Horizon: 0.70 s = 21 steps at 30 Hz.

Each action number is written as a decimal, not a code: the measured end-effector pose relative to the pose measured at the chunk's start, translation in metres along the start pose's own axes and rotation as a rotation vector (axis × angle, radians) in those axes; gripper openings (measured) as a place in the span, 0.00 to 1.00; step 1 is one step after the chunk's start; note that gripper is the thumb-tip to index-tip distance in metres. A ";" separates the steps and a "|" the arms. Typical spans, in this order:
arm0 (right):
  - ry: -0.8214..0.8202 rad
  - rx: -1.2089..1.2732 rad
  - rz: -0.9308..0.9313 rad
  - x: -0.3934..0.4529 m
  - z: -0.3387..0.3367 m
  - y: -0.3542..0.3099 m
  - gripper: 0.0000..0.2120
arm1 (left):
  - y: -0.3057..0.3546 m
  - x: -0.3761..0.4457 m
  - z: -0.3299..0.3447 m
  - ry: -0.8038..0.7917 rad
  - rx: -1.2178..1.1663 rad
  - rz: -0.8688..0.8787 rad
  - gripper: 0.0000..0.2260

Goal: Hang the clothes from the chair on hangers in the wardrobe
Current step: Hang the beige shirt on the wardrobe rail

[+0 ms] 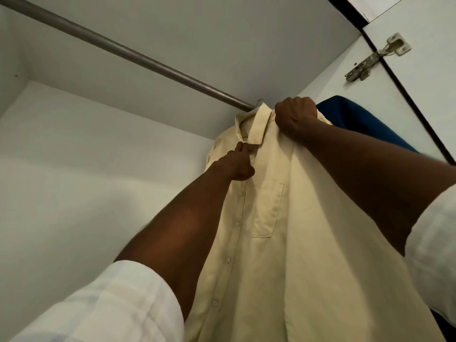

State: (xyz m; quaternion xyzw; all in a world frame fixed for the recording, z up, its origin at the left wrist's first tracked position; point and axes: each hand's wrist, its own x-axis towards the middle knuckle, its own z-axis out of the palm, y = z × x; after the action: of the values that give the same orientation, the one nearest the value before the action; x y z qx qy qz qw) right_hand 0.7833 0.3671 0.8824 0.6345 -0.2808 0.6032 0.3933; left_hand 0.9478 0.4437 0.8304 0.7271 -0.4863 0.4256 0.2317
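Observation:
A cream button-up shirt [283, 230] with a chest pocket hangs on the grey wardrobe rail [128, 54]. Only the hanger's metal hook [259, 101] shows above the collar; the rest of the hanger is hidden inside the shirt. My left hand [237, 165] pinches the shirt's front placket just under the collar. My right hand [294, 116] grips the shirt's shoulder near the collar, fingers curled round the cloth.
A blue garment [365, 122] hangs behind the shirt at the rail's right end. The white wardrobe side wall and open door with a metal hinge [377, 60] lie to the right. To the left, the rail runs bare along the white interior.

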 end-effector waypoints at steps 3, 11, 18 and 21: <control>-0.003 0.013 -0.014 0.006 0.000 -0.010 0.13 | -0.005 0.000 0.003 -0.009 0.049 0.002 0.39; -0.053 0.087 0.011 -0.001 0.005 -0.004 0.12 | -0.015 -0.017 0.005 0.058 0.051 0.054 0.36; 0.037 -0.085 0.108 -0.035 -0.001 -0.019 0.16 | -0.010 -0.041 0.011 0.093 -0.008 0.044 0.35; 0.028 -0.057 0.082 -0.065 -0.007 -0.031 0.21 | -0.007 -0.060 0.021 0.084 -0.021 0.036 0.36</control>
State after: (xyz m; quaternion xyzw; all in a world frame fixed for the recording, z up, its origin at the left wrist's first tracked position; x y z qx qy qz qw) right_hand 0.7973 0.3818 0.8127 0.6027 -0.3181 0.6193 0.3900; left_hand 0.9526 0.4618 0.7689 0.6973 -0.4937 0.4547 0.2517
